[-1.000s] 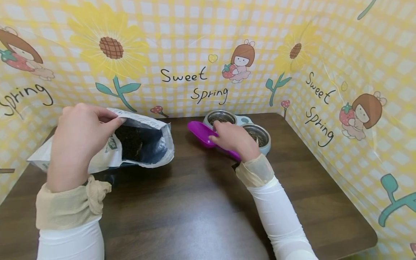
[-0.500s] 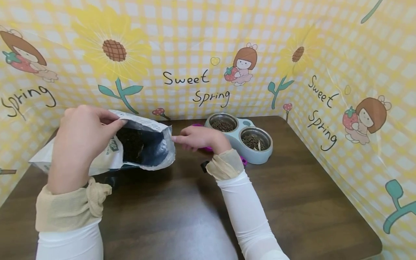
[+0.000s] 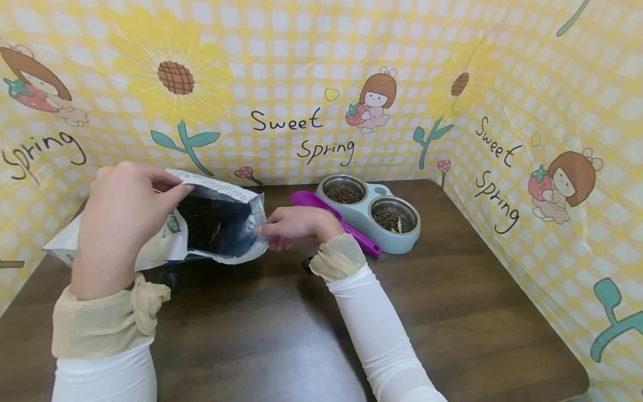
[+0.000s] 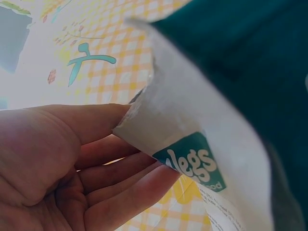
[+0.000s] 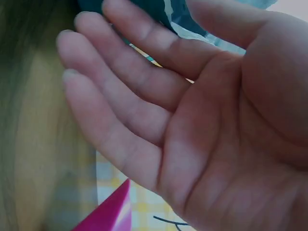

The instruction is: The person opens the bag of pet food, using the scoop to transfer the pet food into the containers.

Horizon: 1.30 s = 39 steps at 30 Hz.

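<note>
A white and green foil-lined food bag lies at the left with its mouth open, dark brown bits inside. My left hand pinches the bag's upper edge between thumb and fingers; in the left wrist view that edge carries a green label. At the bag's right rim is my right hand, thumb over the inner side and fingers outside, pinching it. A magenta scoop rests on the table behind the right hand, which partly hides it; its tip shows in the right wrist view.
A light blue double feeder with two steel bowls, each holding brown kibble, stands at the back right. Yellow checked cloth walls the table's back and sides. The brown wooden table extends right and in front.
My right hand let go of the magenta scoop beside the feeder and moved left to the bag's right rim, which it now pinches. The left hand stays at the bag's upper edge.
</note>
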Each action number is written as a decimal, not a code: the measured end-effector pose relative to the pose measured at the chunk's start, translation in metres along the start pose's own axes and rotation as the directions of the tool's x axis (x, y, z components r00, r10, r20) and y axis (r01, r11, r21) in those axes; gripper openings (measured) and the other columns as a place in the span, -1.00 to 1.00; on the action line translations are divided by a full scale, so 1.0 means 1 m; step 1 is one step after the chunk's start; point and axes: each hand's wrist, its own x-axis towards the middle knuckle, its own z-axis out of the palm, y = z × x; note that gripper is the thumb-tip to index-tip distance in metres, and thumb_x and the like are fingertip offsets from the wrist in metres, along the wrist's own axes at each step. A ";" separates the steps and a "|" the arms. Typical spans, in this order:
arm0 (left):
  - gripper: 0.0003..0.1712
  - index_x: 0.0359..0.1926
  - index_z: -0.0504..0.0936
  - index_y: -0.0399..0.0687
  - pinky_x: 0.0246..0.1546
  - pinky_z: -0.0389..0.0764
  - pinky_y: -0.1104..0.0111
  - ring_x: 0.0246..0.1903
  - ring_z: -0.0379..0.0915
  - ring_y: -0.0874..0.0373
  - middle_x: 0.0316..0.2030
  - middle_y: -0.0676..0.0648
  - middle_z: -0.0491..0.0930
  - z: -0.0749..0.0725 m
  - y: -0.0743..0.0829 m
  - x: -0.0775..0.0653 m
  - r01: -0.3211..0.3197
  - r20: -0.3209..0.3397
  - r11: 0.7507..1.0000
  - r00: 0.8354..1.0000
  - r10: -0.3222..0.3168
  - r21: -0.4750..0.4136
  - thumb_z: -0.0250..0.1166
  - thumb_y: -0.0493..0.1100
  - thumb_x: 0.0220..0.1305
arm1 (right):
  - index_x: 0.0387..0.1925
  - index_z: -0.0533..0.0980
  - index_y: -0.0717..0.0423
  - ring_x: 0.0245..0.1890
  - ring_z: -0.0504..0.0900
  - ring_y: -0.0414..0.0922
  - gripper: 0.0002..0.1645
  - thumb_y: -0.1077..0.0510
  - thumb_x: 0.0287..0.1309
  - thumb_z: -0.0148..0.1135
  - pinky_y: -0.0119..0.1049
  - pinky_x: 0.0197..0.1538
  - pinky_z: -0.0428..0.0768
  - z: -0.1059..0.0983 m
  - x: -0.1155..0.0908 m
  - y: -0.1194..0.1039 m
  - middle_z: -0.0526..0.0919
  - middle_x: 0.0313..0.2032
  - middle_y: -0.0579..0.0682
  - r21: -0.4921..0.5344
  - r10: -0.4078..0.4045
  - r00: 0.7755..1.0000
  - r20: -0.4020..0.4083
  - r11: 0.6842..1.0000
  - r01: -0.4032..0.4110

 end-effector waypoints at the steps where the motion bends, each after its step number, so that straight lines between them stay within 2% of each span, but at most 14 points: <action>1: -0.67 -0.06 0.88 -0.25 -0.28 0.61 -0.10 -0.15 0.68 -0.43 -0.23 -0.31 0.87 0.000 0.000 0.000 -0.001 0.001 1.000 1.000 0.001 0.001 0.42 -0.05 0.46 | -0.06 0.74 0.22 0.04 0.83 0.17 -0.46 -0.14 0.69 0.07 -0.20 0.06 0.81 0.001 0.001 0.000 0.85 -0.03 0.27 0.006 -0.011 1.000 -0.006 1.000 0.011; 4: -0.66 -0.05 0.87 -0.26 -0.41 0.56 0.05 -0.20 0.69 -0.40 -0.20 -0.34 0.86 0.000 -0.001 0.000 0.001 -0.001 1.000 1.000 -0.001 0.006 0.42 -0.04 0.46 | -0.17 0.74 0.21 -0.19 0.81 0.04 -0.53 -0.03 0.68 0.09 -0.25 -0.04 0.80 0.003 0.006 0.001 0.83 -0.24 0.14 0.022 -0.061 0.998 -0.034 0.998 0.062; 8: -0.64 -0.05 0.87 -0.25 -0.49 0.48 0.22 -0.27 0.70 -0.36 -0.19 -0.35 0.85 -0.002 -0.002 -0.001 0.013 -0.017 1.000 1.000 -0.013 0.009 0.42 -0.02 0.46 | -0.26 0.73 0.27 -0.41 0.66 -0.17 -0.55 0.07 0.66 0.08 -0.36 -0.21 0.71 0.005 0.009 -0.001 0.72 -0.43 -0.02 0.035 -0.145 0.985 -0.093 0.988 0.149; 12: -0.63 -0.04 0.87 -0.24 -0.32 0.54 0.02 -0.30 0.67 -0.38 -0.32 -0.32 0.85 -0.002 -0.003 -0.003 0.009 -0.031 1.000 0.999 -0.008 0.018 0.42 0.00 0.46 | -0.32 0.71 0.30 -0.48 0.61 -0.18 -0.53 0.10 0.66 0.07 -0.37 -0.27 0.69 0.004 0.009 -0.006 0.68 -0.50 -0.04 0.071 -0.181 0.972 -0.148 0.979 0.192; 16: -0.62 -0.01 0.87 -0.20 -0.07 0.43 -0.26 -0.22 0.59 -0.50 -0.30 -0.34 0.85 -0.003 -0.004 -0.005 0.002 -0.020 0.999 1.000 -0.002 0.032 0.42 0.03 0.46 | -0.39 0.67 0.27 -0.50 0.65 -0.15 -0.52 0.13 0.66 0.04 -0.31 -0.28 0.77 0.005 0.010 -0.012 0.68 -0.54 -0.01 0.213 -0.169 0.968 -0.185 0.955 0.207; 20: -0.61 -0.01 0.87 -0.18 0.06 0.36 -0.32 -0.12 0.57 -0.55 -0.20 -0.35 0.85 -0.005 -0.005 -0.007 -0.006 -0.005 0.999 1.000 0.006 0.036 0.43 0.06 0.45 | -0.41 0.63 0.26 -0.50 0.75 -0.14 -0.55 0.17 0.65 0.02 -0.23 -0.27 0.84 0.006 0.009 -0.022 0.72 -0.56 0.03 0.395 -0.131 0.964 -0.230 0.893 0.216; 22: -0.57 0.01 0.87 -0.18 0.06 0.41 -0.29 -0.08 0.60 -0.53 -0.19 -0.35 0.85 -0.007 -0.005 -0.007 -0.010 0.006 0.999 1.000 0.010 0.037 0.44 0.10 0.46 | -0.41 0.60 0.27 -0.49 0.79 -0.12 -0.55 0.18 0.65 0.00 -0.20 -0.27 0.85 0.007 0.007 -0.028 0.74 -0.54 0.04 0.479 -0.116 0.960 -0.255 0.847 0.230; 27: -0.30 0.22 0.78 -0.18 -0.04 0.50 -0.21 -0.01 0.58 -0.47 -0.15 -0.38 0.85 -0.016 -0.007 -0.010 -0.010 0.108 0.999 0.994 0.005 0.045 0.30 0.34 0.51 | -0.25 0.64 0.39 -0.43 0.84 -0.08 -0.57 0.18 0.67 -0.02 -0.16 -0.23 0.87 0.008 0.001 -0.044 0.77 -0.46 0.07 0.594 -0.114 0.938 -0.327 0.747 0.298; 28: -0.22 0.30 0.73 -0.18 -0.01 0.50 -0.23 0.01 0.58 -0.48 -0.18 -0.38 0.84 -0.019 -0.007 -0.011 -0.012 0.140 0.999 0.990 0.005 0.049 0.26 0.39 0.52 | -0.23 0.64 0.39 -0.43 0.84 -0.08 -0.57 0.18 0.67 -0.03 -0.16 -0.23 0.87 0.008 0.000 -0.047 0.78 -0.45 0.07 0.606 -0.113 0.934 -0.340 0.733 0.309; 31: -0.06 0.52 0.53 -0.17 0.12 0.50 -0.33 0.12 0.58 -0.55 0.01 -0.49 0.78 -0.029 -0.009 -0.013 -0.022 0.236 0.998 0.972 0.009 0.054 0.16 0.48 0.53 | -0.28 0.62 0.35 -0.42 0.85 -0.08 -0.56 0.16 0.69 -0.03 -0.17 -0.24 0.88 0.009 -0.002 -0.053 0.79 -0.46 0.06 0.640 -0.108 0.919 -0.380 0.686 0.345; 34: 0.05 0.70 0.26 0.00 0.10 0.54 -0.41 0.28 0.53 -0.58 0.28 -0.58 0.61 -0.038 -0.015 -0.014 0.000 0.318 0.999 0.948 -0.012 0.038 0.16 0.53 0.48 | -0.39 0.59 0.25 -0.42 0.85 -0.08 -0.51 0.15 0.71 -0.05 -0.19 -0.24 0.87 0.010 -0.004 -0.059 0.79 -0.48 0.05 0.658 -0.115 0.899 -0.423 0.643 0.392; 35: 0.08 0.73 0.19 0.08 0.11 0.53 -0.41 0.33 0.49 -0.59 0.38 -0.59 0.49 -0.040 -0.017 -0.015 0.012 0.336 1.000 0.942 -0.021 0.028 0.19 0.54 0.46 | -0.43 0.56 0.24 -0.41 0.85 -0.08 -0.49 0.15 0.72 -0.06 -0.19 -0.23 0.87 0.011 -0.004 -0.061 0.79 -0.48 0.04 0.659 -0.119 0.890 -0.439 0.631 0.410; 37: 0.14 0.77 0.04 0.23 0.13 0.50 -0.44 0.41 0.41 -0.60 0.47 -0.56 0.42 -0.044 -0.022 -0.016 0.039 0.353 0.999 0.935 -0.037 0.004 0.27 0.53 0.41 | -0.48 0.54 0.21 -0.39 0.86 -0.07 -0.46 0.13 0.72 -0.07 -0.16 -0.17 0.88 0.012 -0.006 -0.066 0.80 -0.48 0.03 0.657 -0.122 0.872 -0.474 0.610 0.443; 39: 0.17 0.78 -0.05 0.35 0.20 0.44 -0.50 0.50 0.27 -0.61 0.58 -0.50 0.28 -0.046 -0.028 -0.018 0.062 0.351 0.997 0.935 -0.044 -0.042 0.36 0.47 0.39 | -0.54 0.48 0.21 -0.29 0.91 0.07 -0.43 0.13 0.72 -0.07 -0.09 -0.08 0.88 0.013 -0.008 -0.072 0.79 -0.46 0.04 0.662 -0.115 0.857 -0.502 0.587 0.466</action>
